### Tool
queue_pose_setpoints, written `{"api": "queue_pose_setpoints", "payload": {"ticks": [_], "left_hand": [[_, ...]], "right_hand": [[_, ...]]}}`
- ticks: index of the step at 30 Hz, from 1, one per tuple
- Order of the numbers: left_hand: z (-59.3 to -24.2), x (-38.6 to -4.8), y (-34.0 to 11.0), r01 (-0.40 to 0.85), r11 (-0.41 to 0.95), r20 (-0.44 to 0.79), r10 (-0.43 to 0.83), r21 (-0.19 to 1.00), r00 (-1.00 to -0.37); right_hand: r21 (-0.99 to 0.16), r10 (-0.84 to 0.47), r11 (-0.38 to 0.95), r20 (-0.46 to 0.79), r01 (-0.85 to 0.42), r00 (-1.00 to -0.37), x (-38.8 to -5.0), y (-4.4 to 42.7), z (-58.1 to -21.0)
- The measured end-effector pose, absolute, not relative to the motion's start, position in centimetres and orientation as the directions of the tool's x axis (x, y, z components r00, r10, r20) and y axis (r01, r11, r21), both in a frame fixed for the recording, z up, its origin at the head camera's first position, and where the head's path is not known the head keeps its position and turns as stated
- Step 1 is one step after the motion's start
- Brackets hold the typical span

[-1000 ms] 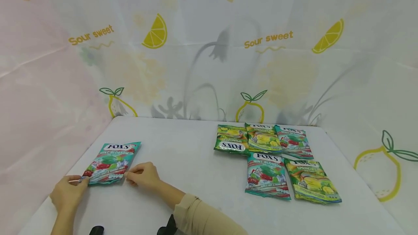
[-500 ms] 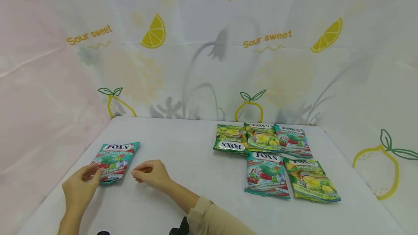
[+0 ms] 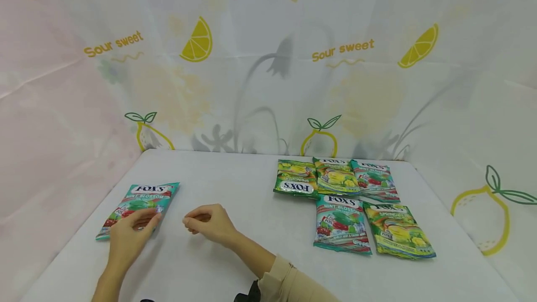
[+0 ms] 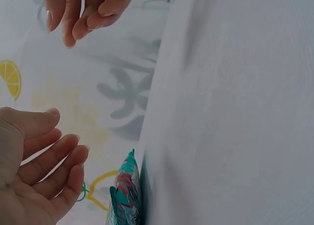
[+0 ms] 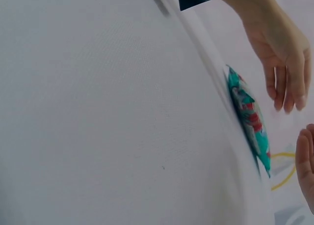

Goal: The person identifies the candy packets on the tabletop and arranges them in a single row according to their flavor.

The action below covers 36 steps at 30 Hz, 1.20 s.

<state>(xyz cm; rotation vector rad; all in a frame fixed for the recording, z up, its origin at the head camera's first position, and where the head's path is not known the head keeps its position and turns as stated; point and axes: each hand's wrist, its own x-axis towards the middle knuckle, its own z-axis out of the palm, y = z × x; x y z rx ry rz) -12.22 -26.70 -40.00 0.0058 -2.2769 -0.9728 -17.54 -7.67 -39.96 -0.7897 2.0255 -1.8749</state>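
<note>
Nearest, at the lower edge, a beige sleeve (image 3: 295, 283) covers the right forearm, with a black piece (image 3: 249, 292) beside its cuff, partly cut off. The left hand (image 3: 132, 236) is raised over the bench (image 3: 247, 190), its fingers bent loosely and released. The right hand (image 3: 214, 223) is in the air a little way off, its fingers also loosely curled and holding nothing. From the head, the left hand overlaps the lower part of the lone bag (image 3: 136, 199), a teal Fox's Mint Blossom pack; both wrist views show a gap between them. That bag lies face up at the bench's left side, slightly slanted.

Well apart, on the right, are five more bags. In front lie a mint bag (image 3: 341, 224) and, just beside it, a yellow-green tea bag (image 3: 400, 232). Behind them, side by side, are an upside-down tea bag (image 3: 295, 178), an upright-facing tea bag (image 3: 336, 176) and a second mint bag (image 3: 375, 181). Farthest back hangs a lemon-printed cloth (image 3: 260, 59).
</note>
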Motion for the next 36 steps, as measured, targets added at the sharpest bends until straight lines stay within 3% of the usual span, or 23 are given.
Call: {"api": "queue_pose_setpoints", "payload": {"ticks": [11, 16, 24, 36], "left_hand": [[-40.5, -13.1, -24.5, 0.369, 0.733, 0.66, -0.143, 0.571, -0.737], [-40.7, -13.3, -23.6, 0.379, 0.723, 0.642, -0.116, 0.578, -0.758], [-41.5, -13.7, -21.9, 0.383, 0.702, 0.603, -0.081, 0.6, -0.794], [-41.9, -13.9, -19.2, 0.469, 0.671, 0.631, 0.003, 0.574, -0.776]], "right_hand": [[-0.97, -0.544, 0.0, 0.203, -0.242, -0.814, -16.9, -4.9, -39.2], [-0.966, -0.529, 0.012, 0.212, -0.257, -0.822, -16.4, -3.5, -38.4], [-0.967, -0.52, -0.004, 0.22, -0.254, -0.825, -17.1, -2.0, -40.1], [-0.967, -0.49, 0.018, 0.214, -0.256, -0.845, -17.0, 0.6, -40.0]]}}
